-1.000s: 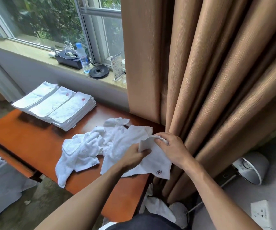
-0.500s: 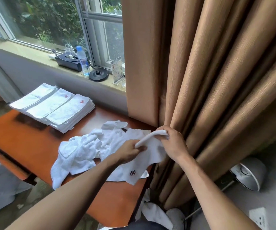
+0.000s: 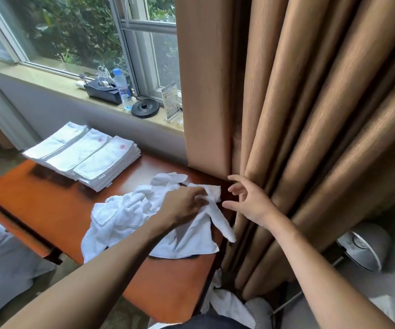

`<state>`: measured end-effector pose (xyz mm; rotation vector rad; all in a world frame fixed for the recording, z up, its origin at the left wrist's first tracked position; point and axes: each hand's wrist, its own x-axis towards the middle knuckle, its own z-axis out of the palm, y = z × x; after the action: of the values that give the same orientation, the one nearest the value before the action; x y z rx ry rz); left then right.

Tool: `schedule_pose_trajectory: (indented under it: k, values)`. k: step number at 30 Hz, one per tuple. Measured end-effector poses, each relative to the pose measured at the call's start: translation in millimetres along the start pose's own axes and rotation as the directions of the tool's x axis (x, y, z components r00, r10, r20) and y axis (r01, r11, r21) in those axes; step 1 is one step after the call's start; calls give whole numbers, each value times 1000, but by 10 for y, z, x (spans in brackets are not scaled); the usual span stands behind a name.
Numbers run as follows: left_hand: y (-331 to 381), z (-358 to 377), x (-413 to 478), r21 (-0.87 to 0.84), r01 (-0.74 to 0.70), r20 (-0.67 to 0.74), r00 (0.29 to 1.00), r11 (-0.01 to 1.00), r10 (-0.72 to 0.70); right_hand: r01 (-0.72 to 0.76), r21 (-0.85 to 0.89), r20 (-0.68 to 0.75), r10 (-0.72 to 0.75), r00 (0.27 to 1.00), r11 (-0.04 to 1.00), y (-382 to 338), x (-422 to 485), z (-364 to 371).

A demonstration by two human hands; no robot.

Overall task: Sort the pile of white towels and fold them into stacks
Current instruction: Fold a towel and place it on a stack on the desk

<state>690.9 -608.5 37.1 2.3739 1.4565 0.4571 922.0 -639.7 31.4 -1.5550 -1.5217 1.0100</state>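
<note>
Since half a second ago my right hand (image 3: pixel 248 201) has let go of the towel (image 3: pixel 191 238). It now hangs just beside the cloth with fingers spread and loose, holding nothing, close against the curtain (image 3: pixel 310 115). My left hand (image 3: pixel 185 205) pinches the towel's upper edge in curled fingers, a little above the counter (image 3: pixel 37 193). From that grip the cloth droops: one narrow flap falls toward the counter's right edge, and the rest lies on the wood. Touching it on the left, the unsorted pile (image 3: pixel 123 210) sits crumpled mid-counter. Three folded stacks (image 3: pixel 85 155) lie side by side at the far left corner, well apart from the pile. On the windowsill (image 3: pixel 49 84) behind stand a water bottle (image 3: pixel 121 89) and a black round base (image 3: pixel 145 106).
</note>
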Motion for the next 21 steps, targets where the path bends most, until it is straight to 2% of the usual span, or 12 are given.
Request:
schedule_pose_trajectory:
  k: [2, 4, 6, 9, 11, 13, 16, 18, 21]
  values:
    - [77, -40, 20, -16, -6, 2, 1000, 1000, 6, 54, -57, 140, -46, 989, 997, -49, -8, 214]
    - [121, -86, 32, -59, 9, -8, 1000, 998, -9, 82, -44, 193, -72, 979, 996, -82, -13, 427]
    - [136, -137, 46, -70, -2, -15, 1000, 998, 1, 70, -46, 145, -62, 987, 997, -100, -7, 509]
    - [23, -194, 11, -139, -27, -4, 1000, 990, 27, 116, -206, 85, -100, 991, 972, -116, 9, 444]
    - [-110, -226, -54, -178, 41, 61, 998, 983, -31, 129, -243, 96, -108, 989, 962, -139, -25, 411]
    - [-227, -218, -113, -224, 121, 93, 990, 967, -102, 123, -198, 91, -107, 990, 972, -147, -59, 380]
    - [-288, -186, -171, -501, 201, 63, 979, 842, -196, 58, -66, 63, -54, 997, 996, -142, -102, 325]
    - [-266, -185, -177, -599, 180, 10, 976, 780, -218, 17, -19, 71, -16, 997, 1000, -112, -114, 354]
    - [-90, -217, -148, -572, 74, -39, 992, 817, -117, 23, 19, 28, -23, 999, 1000, -181, -99, 438]
